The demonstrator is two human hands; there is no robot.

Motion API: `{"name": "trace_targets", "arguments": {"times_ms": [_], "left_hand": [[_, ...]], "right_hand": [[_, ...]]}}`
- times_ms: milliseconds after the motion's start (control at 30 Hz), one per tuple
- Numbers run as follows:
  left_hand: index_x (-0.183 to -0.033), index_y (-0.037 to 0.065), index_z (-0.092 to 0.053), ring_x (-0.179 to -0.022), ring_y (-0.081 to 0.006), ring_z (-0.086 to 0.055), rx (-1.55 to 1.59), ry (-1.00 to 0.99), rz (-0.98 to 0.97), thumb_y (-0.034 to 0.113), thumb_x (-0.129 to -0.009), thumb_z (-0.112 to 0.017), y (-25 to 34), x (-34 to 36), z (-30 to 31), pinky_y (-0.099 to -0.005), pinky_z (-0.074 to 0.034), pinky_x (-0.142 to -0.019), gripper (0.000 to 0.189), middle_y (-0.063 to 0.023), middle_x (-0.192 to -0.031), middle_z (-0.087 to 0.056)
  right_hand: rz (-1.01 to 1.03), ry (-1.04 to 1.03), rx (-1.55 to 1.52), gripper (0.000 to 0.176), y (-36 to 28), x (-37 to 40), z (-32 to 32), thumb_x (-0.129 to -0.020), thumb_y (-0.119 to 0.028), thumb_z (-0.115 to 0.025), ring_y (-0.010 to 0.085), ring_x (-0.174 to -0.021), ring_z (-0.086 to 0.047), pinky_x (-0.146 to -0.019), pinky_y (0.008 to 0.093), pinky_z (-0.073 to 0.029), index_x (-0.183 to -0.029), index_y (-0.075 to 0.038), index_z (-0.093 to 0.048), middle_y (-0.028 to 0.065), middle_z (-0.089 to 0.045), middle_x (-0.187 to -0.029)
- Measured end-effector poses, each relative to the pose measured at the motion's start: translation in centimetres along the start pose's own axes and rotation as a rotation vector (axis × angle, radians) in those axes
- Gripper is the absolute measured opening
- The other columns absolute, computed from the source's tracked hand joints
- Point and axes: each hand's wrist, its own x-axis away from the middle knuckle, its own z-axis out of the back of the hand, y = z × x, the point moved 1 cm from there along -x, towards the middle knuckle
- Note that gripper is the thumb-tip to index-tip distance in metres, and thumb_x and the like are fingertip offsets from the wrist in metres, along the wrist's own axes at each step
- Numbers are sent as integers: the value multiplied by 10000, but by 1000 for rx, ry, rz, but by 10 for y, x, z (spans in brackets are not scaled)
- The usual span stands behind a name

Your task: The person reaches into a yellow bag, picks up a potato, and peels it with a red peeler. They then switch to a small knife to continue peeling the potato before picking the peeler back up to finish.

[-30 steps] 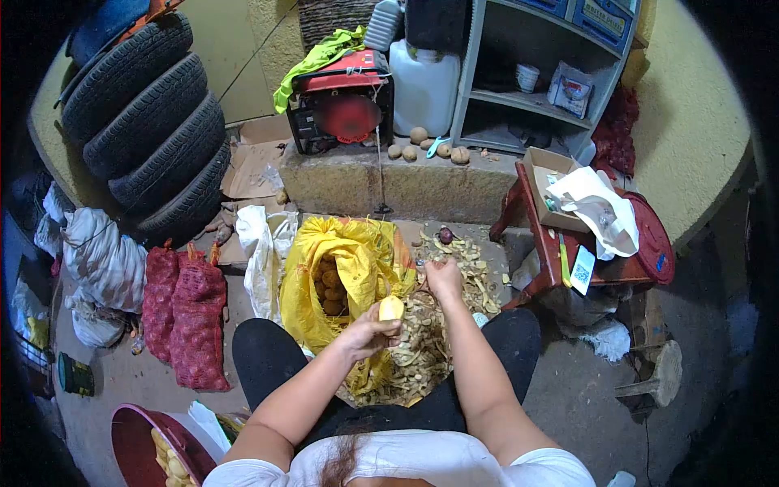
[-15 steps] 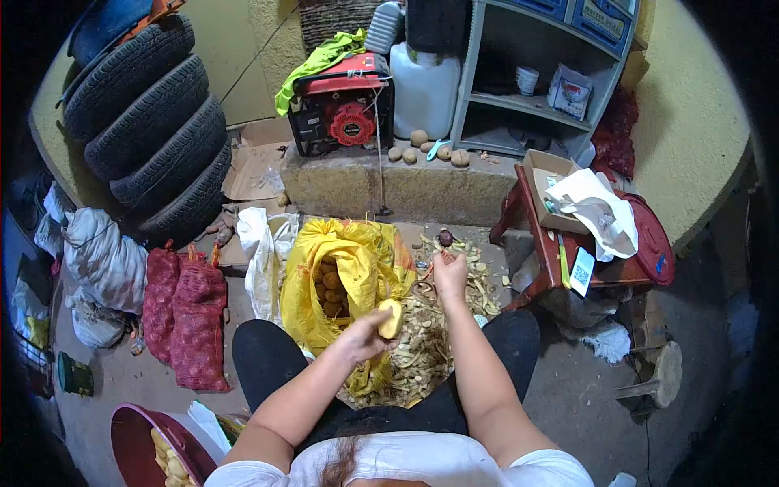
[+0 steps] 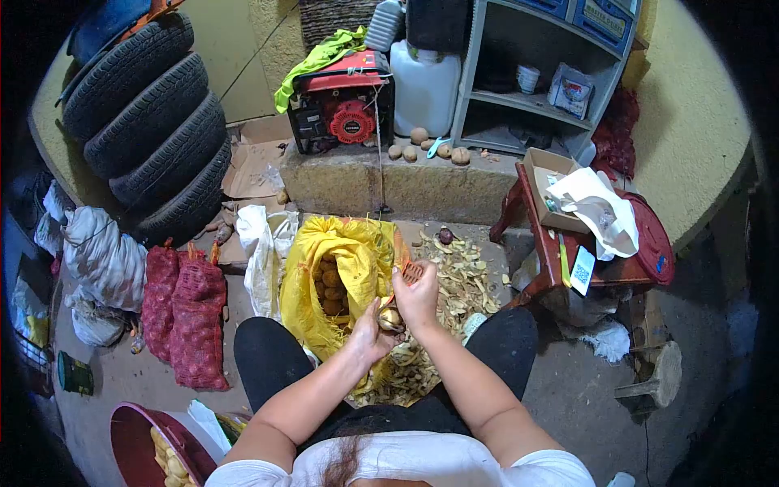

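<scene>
My left hand (image 3: 370, 335) is closed round a potato (image 3: 390, 317) that is at least partly peeled. In my right hand (image 3: 417, 302) is an orange-handled peeler (image 3: 414, 273), its working end down against or very near the potato. Both hands are close together above a heap of peelings (image 3: 464, 280) on the floor. Just left of them stands an open yellow sack (image 3: 304, 312) with unpeeled potatoes (image 3: 329, 286) inside.
A maroon tub (image 3: 138, 438) of peeled potatoes stands at lower left. Red net sacks (image 3: 199, 325) lean beside stacked tyres (image 3: 174, 154). A generator (image 3: 345, 105) rests on a concrete ledge (image 3: 341, 180). At right is a red-brown stool (image 3: 527, 280) bearing a cardboard box (image 3: 540, 191).
My right hand has come back toward me and left with the peeler, meeting the potato. My left hand has turned the potato and shifted slightly.
</scene>
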Motion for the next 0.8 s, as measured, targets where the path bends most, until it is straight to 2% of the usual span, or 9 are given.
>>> {"name": "trace_targets", "arguments": {"times_ms": [100,167,267,500,567,600,633,733,800], "left_hand": [[-1000,124,-493,-747,-215,-511,14,-32,-19,418,-898,-279,-3,-16,16,-361,-431,-621,378,-89,-870,-543],[-966,120,-503,-664,-213,-494,8,-254,91,407,-895,-286,0,-16,21,-339,-401,-561,367,-77,-803,-545],[-948,115,-508,-626,-207,-479,-74,-152,51,403,-893,-285,-3,-7,9,-316,-365,-523,368,-72,-778,-545],[-954,113,-504,-627,-210,-473,-162,-152,57,403,-893,-291,-1,2,5,-300,-362,-525,365,-69,-789,-545],[-987,100,-503,-644,-225,-541,-240,-207,78,385,-891,-337,-2,2,12,-328,-401,-526,343,-79,-808,-581],[-1042,103,-495,-718,-209,-560,-212,-214,86,381,-891,-340,-3,10,9,-321,-420,-567,352,-80,-871,-592],[-1042,103,-495,-718,-209,-560,-217,-214,87,381,-891,-340,-1,9,11,-321,-420,-567,352,-80,-871,-592],[-1047,107,-493,-786,-202,-559,-163,-314,108,354,-889,-368,9,2,20,-345,-452,-637,318,-71,-915,-587],[-1070,97,-485,-788,-216,-560,-111,-288,76,353,-891,-346,12,0,22,-367,-454,-640,342,-82,-922,-587]], "right_hand": [[-2,17,16,360,5,-1,-1,-709,-170,-648,228,-686,-589,-637,319,-463,-919,29,-435,158,-585,-766],[-20,17,41,356,10,-5,-1,-705,-172,-648,236,-689,-590,-636,320,-462,-911,32,-441,163,-583,-762],[-149,25,83,328,26,-18,2,-694,-174,-640,245,-667,-577,-620,326,-458,-864,48,-468,164,-570,-726],[-217,-6,137,328,48,-27,2,-681,-199,-645,239,-642,-571,-597,323,-454,-823,45,-478,158,-572,-702],[-318,122,125,322,75,-44,11,-673,-207,-640,237,-621,-568,-598,320,-452,-806,46,-491,149,-573,-678],[-315,141,89,296,94,-52,17,-673,-202,-626,240,-610,-569,-605,325,-452,-778,41,-495,148,-575,-666],[-332,168,102,279,97,-56,20,-682,-193,-613,186,-556,-549,-567,307,-451,-759,42,-484,108,-572,-644],[-337,142,128,290,94,-60,23,-682,-196,-608,179,-594,-552,-585,298,-444,-790,46,-489,106,-572,-666],[-252,148,310,317,80,-59,29,-694,-217,-621,171,-622,-545,-599,293,-436,-817,45,-491,106,-573,-695]]}}
